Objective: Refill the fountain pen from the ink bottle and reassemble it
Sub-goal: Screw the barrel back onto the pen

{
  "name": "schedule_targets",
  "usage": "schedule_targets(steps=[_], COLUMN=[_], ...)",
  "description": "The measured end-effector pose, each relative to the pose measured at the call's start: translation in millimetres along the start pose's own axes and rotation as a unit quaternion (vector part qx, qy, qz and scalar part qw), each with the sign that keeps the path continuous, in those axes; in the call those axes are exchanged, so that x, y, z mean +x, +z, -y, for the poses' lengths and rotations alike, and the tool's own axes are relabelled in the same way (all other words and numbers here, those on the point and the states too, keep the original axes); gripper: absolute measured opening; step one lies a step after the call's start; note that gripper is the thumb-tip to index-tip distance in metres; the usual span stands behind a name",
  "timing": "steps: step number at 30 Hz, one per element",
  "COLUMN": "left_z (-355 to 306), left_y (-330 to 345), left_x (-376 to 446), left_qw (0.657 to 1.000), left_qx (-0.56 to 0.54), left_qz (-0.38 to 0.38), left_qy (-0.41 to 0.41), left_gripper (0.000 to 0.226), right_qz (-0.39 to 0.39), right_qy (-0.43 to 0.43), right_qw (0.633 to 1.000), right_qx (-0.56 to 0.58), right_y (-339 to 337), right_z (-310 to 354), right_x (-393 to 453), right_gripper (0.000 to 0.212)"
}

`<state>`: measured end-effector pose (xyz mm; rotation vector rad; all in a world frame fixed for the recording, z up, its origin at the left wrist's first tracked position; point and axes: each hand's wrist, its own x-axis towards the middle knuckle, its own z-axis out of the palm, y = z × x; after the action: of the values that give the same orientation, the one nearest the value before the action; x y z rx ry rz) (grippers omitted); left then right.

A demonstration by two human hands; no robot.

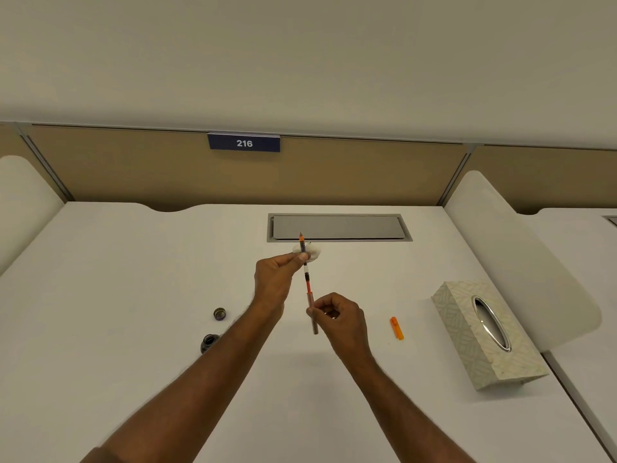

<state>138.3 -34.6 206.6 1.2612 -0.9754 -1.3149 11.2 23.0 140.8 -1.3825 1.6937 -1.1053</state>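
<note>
Nearest the camera, right hand pinches the barrel, fingers curled round it, barrel's open end pointing up and away toward the converter. Barrel axis runs near-to-far, tilted slightly left at the top, and sits just below the converter's orange end; looks touching or just started on, can't tell which.

Next out, left hand pinches the pen front section between thumb and fingertips, nib pointing away and up. The section and converter share nearly the same long axis as the barrel, so the two parts are already lined up end to end. A crumpled tissue wad shows behind the left fingertips; can't tell if it is held or lying on the worktop.

Judgement: filling looks done, step in hand is sliding the barrel up over the converter and screwing it on. Right hand does the travel along that axis, left holds steady.

Left side of the worktop, well apart: open ink bottle, partly hidden by the left forearm, its lid just beyond. Right side: orange cap, nearer the right hand, then tissue box. Far: metal cable hatch.
</note>
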Motion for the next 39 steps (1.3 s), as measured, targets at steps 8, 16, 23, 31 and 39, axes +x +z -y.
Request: schedule_targets(steps=[8,16,23,31,39], left_z=[-11,-12,-6,-3,-4], left_y=[-1,-1,2,1,-2], left_x=[2,-5,-10,-14,-16], left_qw=[1.0,0.999,0.997,0.998,0.998], left_qx=[-0.008,0.008,0.043,0.042,0.047], left_qz=[-0.008,0.017,0.04,0.031,0.035], left_qy=[0.016,0.032,0.05,0.047,0.035], left_gripper=[0.023,0.016,0.015,0.017,0.019], right_qz=[0.002,0.012,0.027,0.01,0.067], right_qy=[0.005,0.014,0.049,0.059,0.075], right_qw=[1.0,0.995,0.985,0.976,0.966], right_qx=[0.022,0.101,0.162,0.21,0.239], right_y=[3,-5,-14,-15,-19], right_z=[7,27,50,58,59], right_x=[3,8,10,4,0], right_gripper=[0.009,0.008,0.015,0.019,0.017])
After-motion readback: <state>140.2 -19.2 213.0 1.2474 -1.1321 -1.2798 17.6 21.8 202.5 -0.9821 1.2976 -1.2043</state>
